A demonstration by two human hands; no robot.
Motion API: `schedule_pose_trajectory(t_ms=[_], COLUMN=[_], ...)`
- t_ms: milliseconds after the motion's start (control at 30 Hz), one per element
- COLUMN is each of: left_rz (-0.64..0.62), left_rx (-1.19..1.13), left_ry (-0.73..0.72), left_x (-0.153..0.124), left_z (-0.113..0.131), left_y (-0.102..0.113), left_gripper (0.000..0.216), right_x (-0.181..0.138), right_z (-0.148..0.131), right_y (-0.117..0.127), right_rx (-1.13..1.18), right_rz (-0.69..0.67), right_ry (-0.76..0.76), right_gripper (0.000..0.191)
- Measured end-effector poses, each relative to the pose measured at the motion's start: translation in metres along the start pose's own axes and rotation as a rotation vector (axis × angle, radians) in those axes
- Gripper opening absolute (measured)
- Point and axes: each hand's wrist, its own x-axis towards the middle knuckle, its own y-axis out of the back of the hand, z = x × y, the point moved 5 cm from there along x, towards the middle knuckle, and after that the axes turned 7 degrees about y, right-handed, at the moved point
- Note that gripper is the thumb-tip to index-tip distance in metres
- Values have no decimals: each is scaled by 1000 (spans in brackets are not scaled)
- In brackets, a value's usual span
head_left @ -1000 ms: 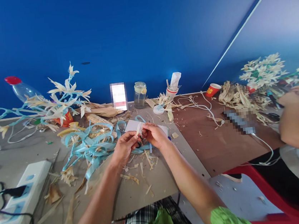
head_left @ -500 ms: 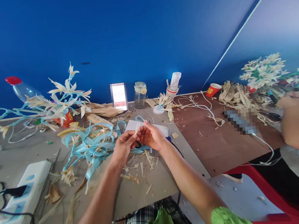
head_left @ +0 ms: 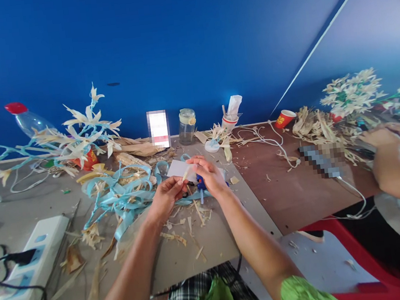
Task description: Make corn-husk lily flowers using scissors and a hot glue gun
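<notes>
My left hand (head_left: 167,195) is closed in a pinch on a small pale husk piece (head_left: 186,174), held up over the grey table (head_left: 210,242). My right hand (head_left: 208,175) is wrapped round a blue glue gun (head_left: 200,183), its tip close to the husk piece. A white card (head_left: 179,168) lies flat just behind both hands. A tangle of light blue ribbon strips (head_left: 122,195) lies to the left of my left hand. Husk scraps (head_left: 193,216) litter the table below the hands.
A white power strip (head_left: 21,266) with a black plug lies at front left. Husk flower branches (head_left: 75,130), a red-capped bottle (head_left: 28,119), a glass jar (head_left: 187,126) and cups stand along the blue wall. Another person's hands (head_left: 394,147) work at the brown table (head_left: 297,182) on the right.
My right hand let go of the husk piece, which both hands pinched before, and now grips the blue glue gun. The left hand still holds the husk piece.
</notes>
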Motion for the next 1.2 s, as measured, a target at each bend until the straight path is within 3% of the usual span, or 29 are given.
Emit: schedule_pose_trajectory(t_ms=[200, 500, 733, 1200], left_rz=[-70, -137, -146, -205], left_rx=[86, 157, 159, 255], left_ry=[33, 87, 55, 26], left_x=[-2, -6, -6, -6], left_z=[0, -3, -3, -2], left_y=[-3, -3, -1, -5], left_gripper=[27, 24, 23, 25], right_x=[0, 0, 0, -4], right_z=[-7, -7, -6, -12], right_y=[-4, -2, 8, -2], right_rx=[-37, 52, 77, 58], right_rz=[-137, -248, -258, -370], right_ry=[53, -30, 8, -34], right_gripper=[9, 19, 25, 14])
